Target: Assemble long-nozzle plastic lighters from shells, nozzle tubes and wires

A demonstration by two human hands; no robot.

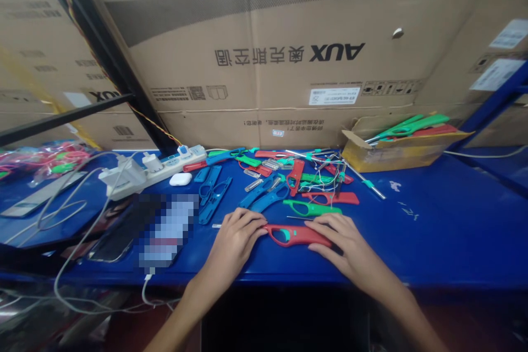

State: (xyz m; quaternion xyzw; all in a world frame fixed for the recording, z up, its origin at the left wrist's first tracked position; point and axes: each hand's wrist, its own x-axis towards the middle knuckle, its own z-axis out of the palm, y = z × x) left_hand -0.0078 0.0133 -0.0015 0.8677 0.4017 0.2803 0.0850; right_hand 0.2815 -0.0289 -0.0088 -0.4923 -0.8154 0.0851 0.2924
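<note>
A red long-nosed lighter (303, 235) with a green trigger lies sideways at the front of the blue table. My left hand (239, 236) is closed on its left end, and a small metal tip pokes out beyond those fingers. At the handle's right end, my right hand (340, 235) grips with thumb and fingers. Just behind the lighter is a green lighter shell (311, 209), and a red shell (330, 198) lies farther back. Blue shell halves (214, 198) rest to the left. What my left fingers cover is hidden.
A cardboard box (388, 157) of lighters stands at the back right. Loose shells, metal tubes and clear parts pile up behind my hands. Left are a lit phone (169, 231), a white earphone case (180, 179) and a power strip (165, 168) with cables. Large cartons (264, 22) form the back.
</note>
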